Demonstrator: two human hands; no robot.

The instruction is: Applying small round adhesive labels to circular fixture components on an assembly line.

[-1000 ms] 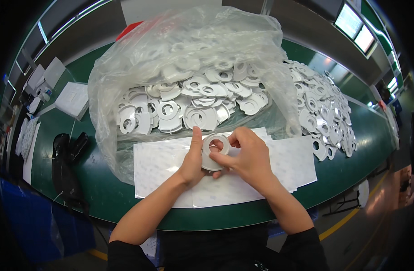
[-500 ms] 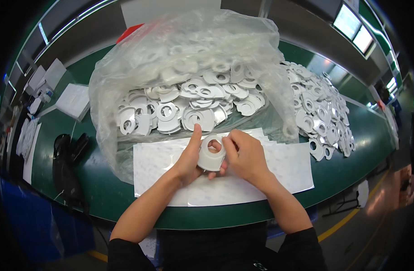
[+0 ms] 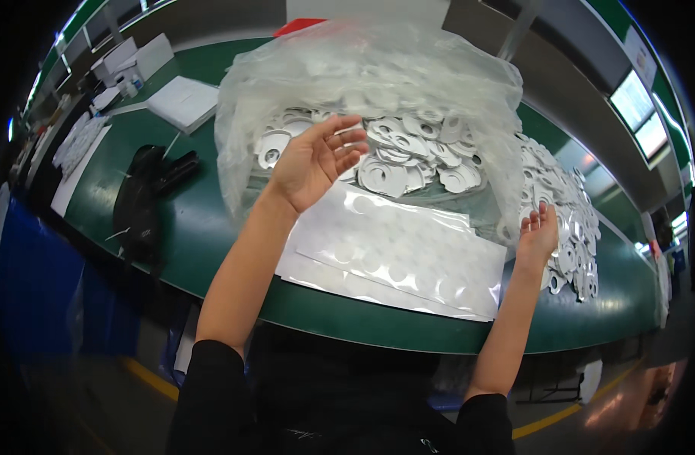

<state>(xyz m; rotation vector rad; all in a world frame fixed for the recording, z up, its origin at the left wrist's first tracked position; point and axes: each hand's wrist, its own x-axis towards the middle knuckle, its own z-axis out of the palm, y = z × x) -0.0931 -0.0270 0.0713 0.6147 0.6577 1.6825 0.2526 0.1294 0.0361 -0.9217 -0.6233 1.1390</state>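
My left hand (image 3: pixel 317 163) is raised in front of the open clear plastic bag (image 3: pixel 378 68), fingers apart and loosely curled, with nothing in it. Behind it, inside the bag, lie many white plastic parts (image 3: pixel 384 176), rounded plates with a ring-shaped hole. My right hand (image 3: pixel 539 236) is at the near left side of a second pile of these parts (image 3: pixel 566 256), to the right of the bag. Its fingers are bent and slightly apart, and no part shows in them. White glossy sheets (image 3: pixel 393 265) with faint round marks lie between my arms.
The green table (image 3: pixel 347 318) curves around me. A black object with straps or cables (image 3: pixel 146 201) lies at the left, near a flat white stack (image 3: pixel 182 102). White boxes (image 3: pixel 152 57) stand at the far left. Something red (image 3: pixel 300 27) shows behind the bag.
The white plastic part has left my left hand. That hand moved up toward the bag, and my right hand moved right to the second pile. The whole view has shifted and tilted.
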